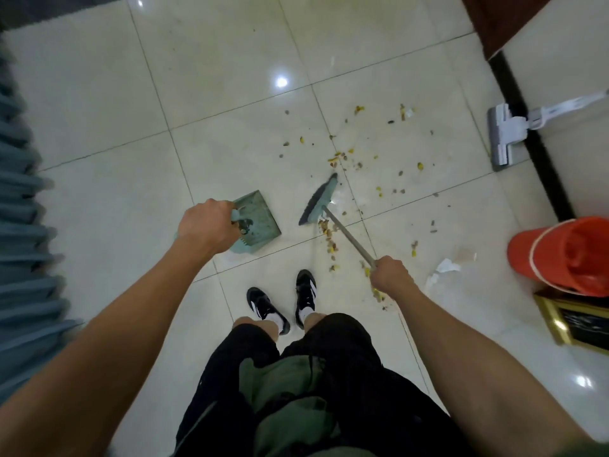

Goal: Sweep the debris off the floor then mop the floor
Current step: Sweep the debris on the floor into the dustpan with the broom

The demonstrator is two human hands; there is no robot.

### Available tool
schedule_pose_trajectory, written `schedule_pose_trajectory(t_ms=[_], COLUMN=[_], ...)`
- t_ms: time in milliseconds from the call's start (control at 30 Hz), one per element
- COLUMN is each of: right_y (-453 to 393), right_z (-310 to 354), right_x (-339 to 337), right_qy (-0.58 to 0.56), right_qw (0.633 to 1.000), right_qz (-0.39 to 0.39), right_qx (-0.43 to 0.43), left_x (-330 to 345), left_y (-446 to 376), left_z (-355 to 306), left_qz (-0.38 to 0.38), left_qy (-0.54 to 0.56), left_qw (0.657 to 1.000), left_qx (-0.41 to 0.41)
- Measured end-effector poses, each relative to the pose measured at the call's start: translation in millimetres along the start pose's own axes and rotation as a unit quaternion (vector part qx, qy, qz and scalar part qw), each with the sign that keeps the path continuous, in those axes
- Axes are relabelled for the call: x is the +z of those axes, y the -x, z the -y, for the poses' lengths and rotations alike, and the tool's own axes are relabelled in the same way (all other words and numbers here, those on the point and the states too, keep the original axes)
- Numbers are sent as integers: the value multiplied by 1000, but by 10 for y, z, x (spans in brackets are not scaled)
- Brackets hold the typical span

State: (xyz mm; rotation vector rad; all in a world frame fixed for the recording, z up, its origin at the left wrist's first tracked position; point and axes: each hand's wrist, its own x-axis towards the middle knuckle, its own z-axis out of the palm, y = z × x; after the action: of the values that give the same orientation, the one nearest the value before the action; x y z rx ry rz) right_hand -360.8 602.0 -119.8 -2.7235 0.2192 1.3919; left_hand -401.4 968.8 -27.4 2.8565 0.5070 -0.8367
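Two grips show, one on each tool. Fingers of the left hand (206,227) curl round the handle of one teal dustpan (255,219), whose flat tray reaches away from that grip and sits low over the pale tiled floor (99,94). Fingers of the right hand (390,275) wrap the metal pole of one broom (318,201); its teal head with dark bristles lies ahead of that grip and to its left, with the dustpan's open edge just beside it. Debris (329,240), many small yellow and brown bits too numerous to count, is strewn from right under the right grip out past the broom head and away to the right. One crumpled white scrap of paper (443,268) lies to the right of the right grip. Farther right stand one orange bucket (560,255) and one gold-framed picture (573,324), and beyond them one white mop (504,136) leans at the wall. Two black shoes (283,301) with white stripes stand between the two grips. No writing is readable anywhere.
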Motion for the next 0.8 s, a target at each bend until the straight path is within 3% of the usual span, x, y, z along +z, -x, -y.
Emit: schedule_pose_trajectory(t_ms=[167, 333, 533, 800], right_y=[-7, -83, -300, -676], right_z=[-212, 103, 922, 2476], right_x=[-111, -267, -493, -760], right_qy=[-43, -51, -65, -131], right_qw=[999, 998, 995, 988], right_qz=[0, -18, -32, -42], right_qx=[-15, -41, -69, -68], left_x=[-209, -406, -647, -1000], left_y=[-171, -353, -591, -1355], left_z=[-344, -391, 23, 1133], left_qz=[-10, -22, -36, -40], left_qy=[-10, -24, -20, 4], left_qw=[1000, 999, 999, 999], left_qx=[24, 32, 28, 32])
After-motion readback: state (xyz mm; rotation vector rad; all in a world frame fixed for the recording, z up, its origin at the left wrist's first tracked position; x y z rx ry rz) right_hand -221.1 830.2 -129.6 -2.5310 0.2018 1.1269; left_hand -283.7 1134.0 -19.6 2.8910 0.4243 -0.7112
